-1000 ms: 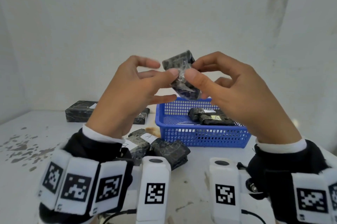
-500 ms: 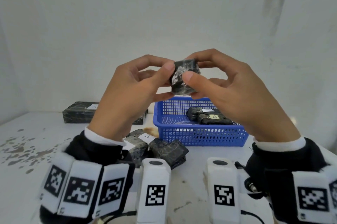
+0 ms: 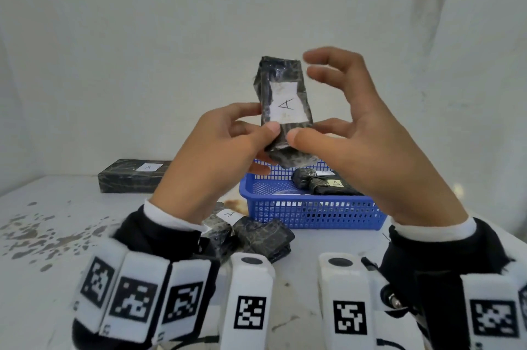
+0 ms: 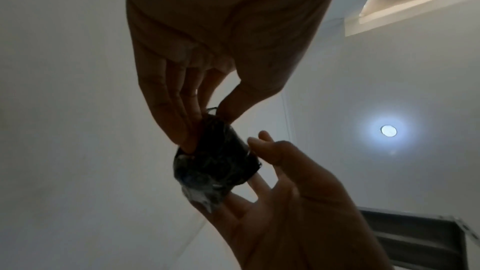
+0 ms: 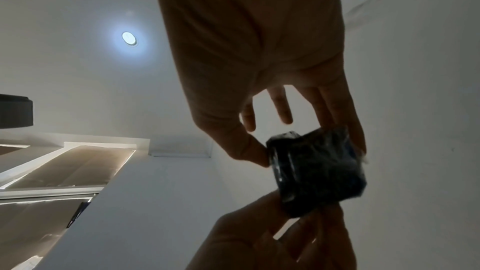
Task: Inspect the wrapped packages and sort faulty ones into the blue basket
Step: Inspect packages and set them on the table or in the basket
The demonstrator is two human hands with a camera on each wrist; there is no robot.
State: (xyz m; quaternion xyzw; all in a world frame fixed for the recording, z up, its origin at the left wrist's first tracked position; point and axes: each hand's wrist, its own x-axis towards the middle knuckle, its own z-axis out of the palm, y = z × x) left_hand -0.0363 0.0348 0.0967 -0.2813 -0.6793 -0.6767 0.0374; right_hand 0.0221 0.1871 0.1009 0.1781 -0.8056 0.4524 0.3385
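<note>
Two hands raised in front of the wall, above the blue basket (image 3: 310, 214). Held package (image 3: 285, 104): black, film-wrapped, upright with slight tilt, white label marked "A" facing the head camera. Left hand (image 3: 205, 161) pinching the package's lower end, thumb on the near face, fingers behind. Right hand (image 3: 359, 144): thumb pressed on the lower near face just beside the left thumb, one finger curled against the package's right edge; upper fingers spread and loosely bent, apart from the package top. Right wrist view: right thumb and at least one finger in contact with package (image 5: 317, 171), two other fingers clear of it. Left wrist view: left hand (image 4: 197, 69) fingers and thumb closed on one end of package (image 4: 215, 161); scene backlit, wrap detail not readable.

Basket on white table (image 3: 57, 278), right of centre, holding two dark wrapped packages (image 3: 322, 183), at least one with a yellowish label marked "A". Loose pile of wrapped packages (image 3: 256, 235) on the table just left of and touching or nearly touching the basket's near corner; one label marked "A". Long wrapped package (image 3: 128, 177) with white label lying flat at the back left, against the wall. Dark flecks on the table surface at left. Wrist-worn trackers with square markers along the lower edge.
</note>
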